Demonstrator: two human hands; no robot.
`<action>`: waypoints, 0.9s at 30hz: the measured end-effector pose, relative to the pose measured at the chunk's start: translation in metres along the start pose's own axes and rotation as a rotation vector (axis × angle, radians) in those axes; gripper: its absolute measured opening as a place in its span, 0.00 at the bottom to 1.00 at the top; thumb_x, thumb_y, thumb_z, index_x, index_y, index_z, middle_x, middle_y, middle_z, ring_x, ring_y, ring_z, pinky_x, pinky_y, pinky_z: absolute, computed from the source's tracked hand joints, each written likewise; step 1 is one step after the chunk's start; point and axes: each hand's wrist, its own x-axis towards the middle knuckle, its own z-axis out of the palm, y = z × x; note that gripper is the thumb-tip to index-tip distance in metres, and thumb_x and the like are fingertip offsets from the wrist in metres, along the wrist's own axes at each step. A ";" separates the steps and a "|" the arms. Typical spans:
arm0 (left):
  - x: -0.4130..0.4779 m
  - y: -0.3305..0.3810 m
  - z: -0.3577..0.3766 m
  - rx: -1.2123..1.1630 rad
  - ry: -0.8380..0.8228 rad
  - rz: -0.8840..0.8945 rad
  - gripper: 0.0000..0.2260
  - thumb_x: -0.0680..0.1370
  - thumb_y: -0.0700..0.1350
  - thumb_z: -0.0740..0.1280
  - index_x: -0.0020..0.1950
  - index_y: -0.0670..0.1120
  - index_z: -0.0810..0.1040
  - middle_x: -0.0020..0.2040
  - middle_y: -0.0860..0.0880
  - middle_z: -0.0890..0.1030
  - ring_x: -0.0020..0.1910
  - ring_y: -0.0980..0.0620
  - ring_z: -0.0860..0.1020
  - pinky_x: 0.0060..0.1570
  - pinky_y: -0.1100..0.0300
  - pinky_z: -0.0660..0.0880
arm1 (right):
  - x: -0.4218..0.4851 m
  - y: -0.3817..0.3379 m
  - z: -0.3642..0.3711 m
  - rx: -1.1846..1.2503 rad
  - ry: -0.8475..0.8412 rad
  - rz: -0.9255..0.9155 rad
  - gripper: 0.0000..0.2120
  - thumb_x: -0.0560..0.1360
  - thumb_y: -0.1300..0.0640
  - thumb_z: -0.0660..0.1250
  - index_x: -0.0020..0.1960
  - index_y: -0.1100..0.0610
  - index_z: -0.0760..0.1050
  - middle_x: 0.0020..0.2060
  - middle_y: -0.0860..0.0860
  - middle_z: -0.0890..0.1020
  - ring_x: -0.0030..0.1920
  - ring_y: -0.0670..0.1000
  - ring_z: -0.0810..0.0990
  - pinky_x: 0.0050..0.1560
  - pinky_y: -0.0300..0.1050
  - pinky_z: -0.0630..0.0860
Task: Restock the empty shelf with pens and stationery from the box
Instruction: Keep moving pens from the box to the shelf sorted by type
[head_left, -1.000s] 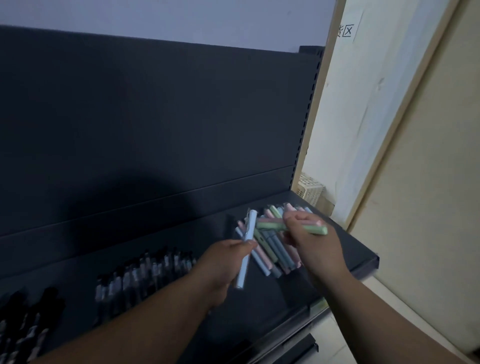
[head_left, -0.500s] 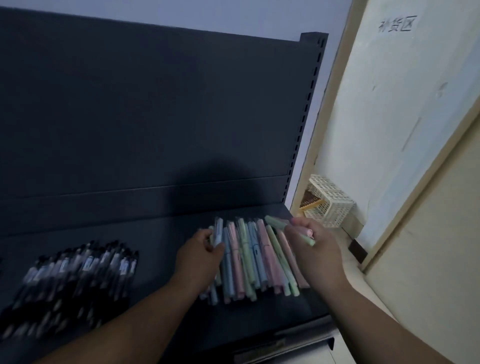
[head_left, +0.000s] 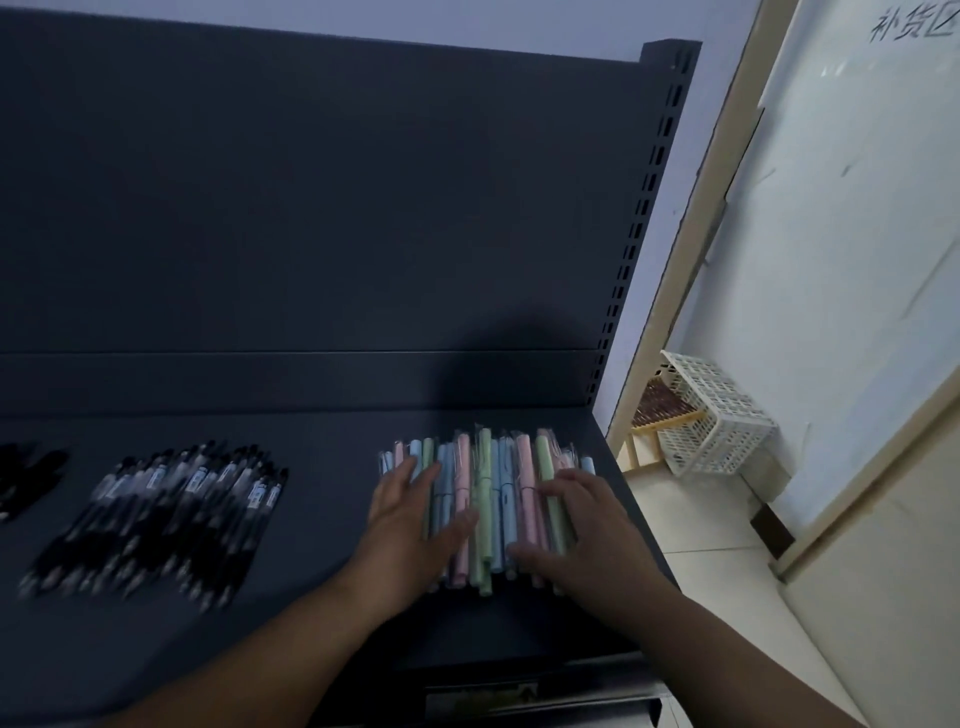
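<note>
Here, in the head view, your left hand (head_left: 410, 519) and right hand (head_left: 582, 525) both lie flat, fingers straight and gripping nothing, resting on either side of the row of wrapped pastel pens (head_left: 488, 499) at the right end of the dark shelf (head_left: 322, 519), probably to square them into a side-by-side block and stop them rolling. Well apart to their left, a batch of black pens (head_left: 171, 514) lies on the same shelf, so the stock seems grouped by kind. A white lattice basket (head_left: 717, 415) sits on the floor beyond the shelf's end.
</note>
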 end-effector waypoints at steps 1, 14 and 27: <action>0.000 -0.003 0.000 0.058 -0.041 0.024 0.38 0.73 0.67 0.61 0.77 0.58 0.50 0.77 0.59 0.41 0.76 0.56 0.38 0.73 0.56 0.47 | -0.001 0.001 0.000 -0.016 -0.029 0.006 0.39 0.63 0.28 0.68 0.69 0.42 0.64 0.69 0.38 0.58 0.68 0.43 0.61 0.67 0.42 0.63; 0.005 -0.028 -0.011 0.321 -0.169 0.279 0.52 0.63 0.73 0.67 0.77 0.58 0.41 0.77 0.61 0.42 0.71 0.63 0.35 0.70 0.60 0.41 | -0.001 -0.012 -0.002 -0.060 0.109 0.111 0.24 0.76 0.43 0.65 0.70 0.48 0.70 0.65 0.47 0.74 0.62 0.45 0.73 0.57 0.33 0.66; -0.073 -0.007 -0.018 0.212 0.057 0.140 0.38 0.72 0.66 0.65 0.77 0.57 0.54 0.76 0.61 0.48 0.75 0.58 0.48 0.72 0.64 0.51 | -0.013 -0.018 -0.004 -0.081 0.119 -0.073 0.23 0.76 0.45 0.65 0.69 0.48 0.69 0.68 0.48 0.68 0.69 0.52 0.66 0.68 0.47 0.63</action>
